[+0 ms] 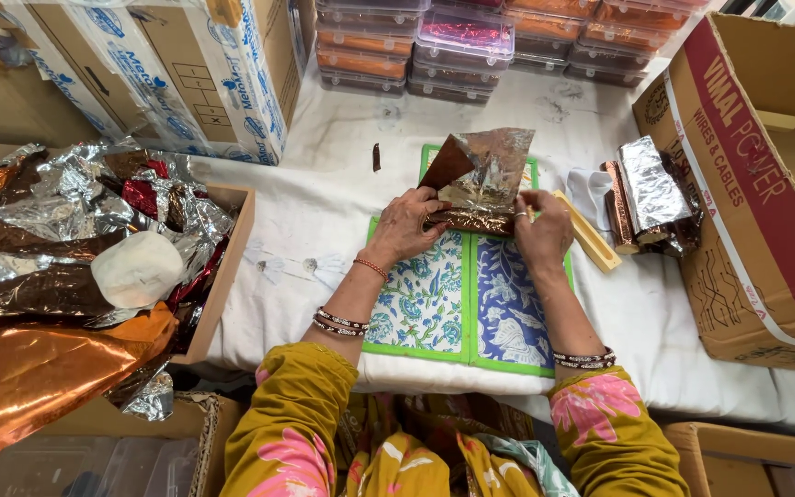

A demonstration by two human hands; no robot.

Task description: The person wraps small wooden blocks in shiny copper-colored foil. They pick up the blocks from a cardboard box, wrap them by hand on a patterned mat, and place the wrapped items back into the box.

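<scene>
A: Scanning wide first: a white cloth-covered table (pixel 324 198) fills the middle, with a big red-and-brown cardboard box (pixel 766 212) on the right and a blue-and-white printed carton (pixel 186 74) at far left.

B: And the open box of crumpled foil scraps (pixel 85 258) on the near left, silver, copper and red all heaped together, with a pale rounded lump (pixel 137 268) sitting on top.

A: Far side, stacked clear lidded containers (pixel 462 41). In the centre, a green-edged blue floral mat (pixel 457 299).

B: That's the work surface. Both hands are over its far edge. The left hand (pixel 404 225) and right hand (pixel 542 232) are close together, each pinching an end of a long brown foil-wrapped piece (pixel 471 221) lying across the mat.

A: A loose flap of silver-and-brown foil sheet (pixel 485 166) stands up behind it, touching the piece.

B: So I'd judge the wrapping is midway: the piece is rolled in, the flap not folded down.

A: Next move, I'd say, calls for steady fingers holding the ends while that flap is smoothed flat without tearing.

B: Smaller bits: rolled foil bundles (pixel 646 193) on the right, a pale wooden stick (pixel 589 232) just beside the right hand, a tiny dark scrap (pixel 376 157) on the cloth.
</scene>
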